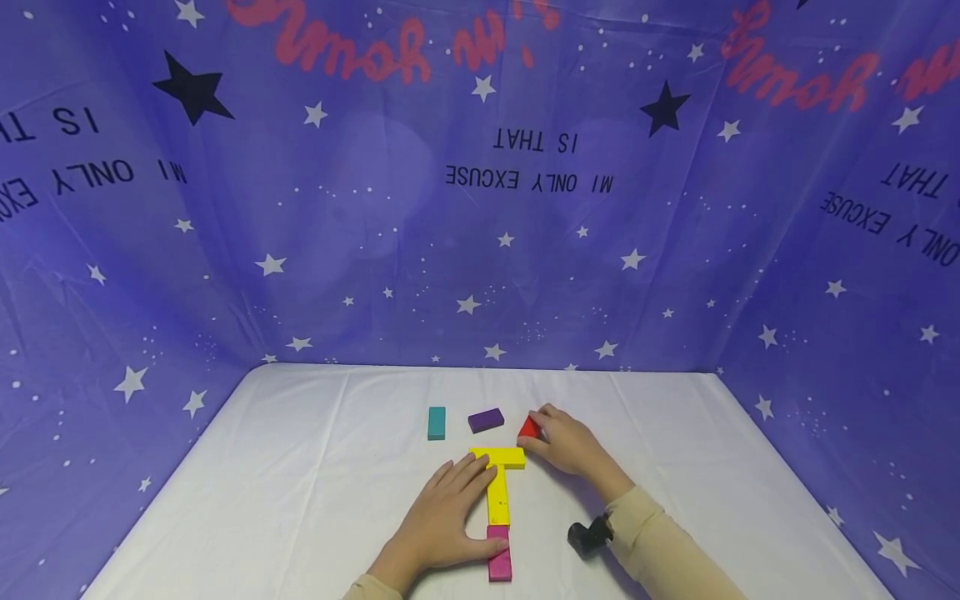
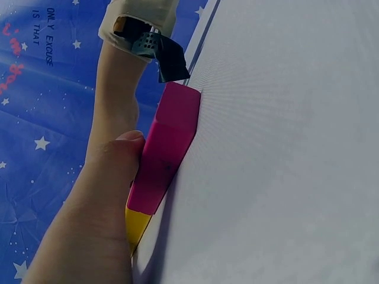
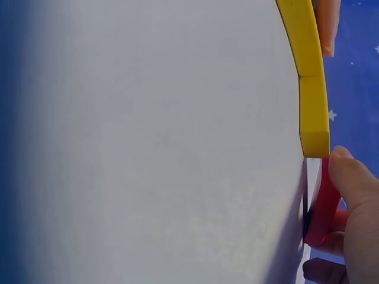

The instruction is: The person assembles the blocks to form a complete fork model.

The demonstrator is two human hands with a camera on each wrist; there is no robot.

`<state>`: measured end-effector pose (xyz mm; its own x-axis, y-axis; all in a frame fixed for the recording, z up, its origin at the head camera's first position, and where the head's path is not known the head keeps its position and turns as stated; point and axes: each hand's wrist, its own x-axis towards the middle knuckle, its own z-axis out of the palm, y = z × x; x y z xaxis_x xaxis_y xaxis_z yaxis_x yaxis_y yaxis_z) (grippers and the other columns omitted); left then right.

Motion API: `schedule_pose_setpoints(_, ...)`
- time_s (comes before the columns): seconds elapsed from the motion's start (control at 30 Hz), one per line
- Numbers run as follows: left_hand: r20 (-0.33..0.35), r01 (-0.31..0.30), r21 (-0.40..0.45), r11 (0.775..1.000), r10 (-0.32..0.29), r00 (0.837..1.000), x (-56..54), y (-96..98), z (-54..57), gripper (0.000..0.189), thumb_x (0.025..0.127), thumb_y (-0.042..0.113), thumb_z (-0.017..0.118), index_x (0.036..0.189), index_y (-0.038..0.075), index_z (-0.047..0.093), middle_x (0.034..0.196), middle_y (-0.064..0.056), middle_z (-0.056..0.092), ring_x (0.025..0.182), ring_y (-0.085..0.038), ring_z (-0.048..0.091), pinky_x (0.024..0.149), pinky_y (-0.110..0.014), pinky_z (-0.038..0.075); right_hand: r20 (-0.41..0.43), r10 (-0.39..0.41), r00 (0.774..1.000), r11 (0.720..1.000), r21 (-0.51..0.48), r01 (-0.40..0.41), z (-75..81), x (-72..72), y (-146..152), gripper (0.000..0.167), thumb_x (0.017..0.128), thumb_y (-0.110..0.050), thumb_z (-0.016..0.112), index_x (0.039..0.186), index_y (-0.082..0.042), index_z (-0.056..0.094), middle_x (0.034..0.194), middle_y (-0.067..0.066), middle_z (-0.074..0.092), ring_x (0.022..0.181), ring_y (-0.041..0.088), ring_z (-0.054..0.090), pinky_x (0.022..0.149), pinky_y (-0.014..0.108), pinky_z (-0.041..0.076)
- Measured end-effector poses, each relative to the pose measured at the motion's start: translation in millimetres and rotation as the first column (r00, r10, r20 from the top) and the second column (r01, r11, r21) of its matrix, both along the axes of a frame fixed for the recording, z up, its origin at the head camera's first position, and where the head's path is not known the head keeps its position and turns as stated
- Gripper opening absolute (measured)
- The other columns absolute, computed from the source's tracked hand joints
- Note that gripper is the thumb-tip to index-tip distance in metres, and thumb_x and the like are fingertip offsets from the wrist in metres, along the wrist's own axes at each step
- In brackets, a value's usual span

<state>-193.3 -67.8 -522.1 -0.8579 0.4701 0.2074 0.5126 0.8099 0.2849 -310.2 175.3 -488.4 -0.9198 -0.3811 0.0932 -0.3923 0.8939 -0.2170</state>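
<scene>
Two yellow blocks form a T on the cloth: a crosswise yellow block (image 1: 508, 457) and a lengthwise yellow block (image 1: 498, 500). A magenta block (image 1: 499, 569) continues the stem toward the near side. My left hand (image 1: 444, 518) lies along the left of this row, fingers extended onto the yellow blocks and thumb on the magenta block. Just beyond the T's right end, my right hand (image 1: 568, 443) pinches a red block (image 1: 528, 429) between thumb and fingers. In the right wrist view, the red block (image 3: 325, 207) is close to the yellow block's end.
Behind the T, a teal block (image 1: 437, 423) and a purple block (image 1: 486, 420) lie on the white cloth (image 1: 360, 467). A black device (image 1: 589, 537) is attached at the right sleeve. Purple-blue star-printed fabric (image 1: 420, 275) hangs around the table.
</scene>
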Motion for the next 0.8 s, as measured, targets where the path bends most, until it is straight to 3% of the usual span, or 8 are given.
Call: schedule_pose_setpoints(0.8, -0.003, 0.004, 0.009, 1.0, -0.003, 1.0, 0.9, -0.7, 0.8, 0.095, 0.078, 0.086, 0.045, 0.152, 0.027, 0.04, 0.162, 0.007, 0.033, 0.152, -0.018, 0.027, 0.123, -0.052, 0.025, -0.011, -0.006, 1.0, 1.0, -0.023, 0.006, -5.1, 3.7, -2.5, 0.069, 0.089, -0.058, 0.065, 0.134, -0.005, 0.061, 0.123, 0.009, 0.064, 0.108, 0.024, 0.064, 0.097, 0.045, 0.055)
